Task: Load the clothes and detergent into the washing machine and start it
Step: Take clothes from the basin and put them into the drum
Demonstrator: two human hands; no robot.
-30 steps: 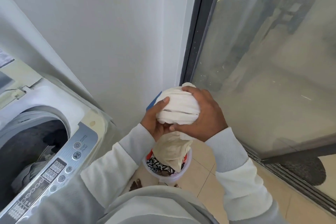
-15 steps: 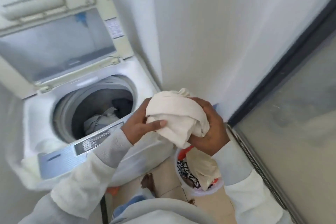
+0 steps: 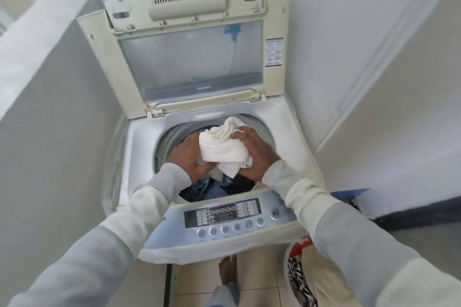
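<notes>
Below, a top-loading washing machine (image 3: 282, 137) fills the middle of the head view, set in a corner between white walls. Its lid (image 3: 189, 67) stands up and open against the back wall; clear window panel in it, label strip at its right edge. Drum opening (image 3: 174, 137) round, grey-rimmed, directly under the hands. Control panel (image 3: 224, 217) runs along the near edge: dark display block, grids of small keys, a row of round buttons beneath.

Both arms in pale long sleeves reach in from the bottom corners. Bundled white cloth (image 3: 222, 149) held above the drum opening, clear of the rim, bunched into a lump with a loose corner hanging down at the near side. Left hand (image 3: 189, 157) cups the bundle from the left, fingers curled round its underside. Right hand (image 3: 254, 154) grips it from the right, thumb and fingers pinching folds at the top and near side.

Dark blue and checked clothes (image 3: 212, 189) already lie inside the drum, seen under the wrists.

Lower right: a white laundry basket (image 3: 287, 264) on the floor beside the machine, with a black-and-white patterned garment (image 3: 298, 281) and something red in it; partly hidden by the right sleeve.

A bare foot (image 3: 227, 271) on the tiled floor below the control panel
</notes>
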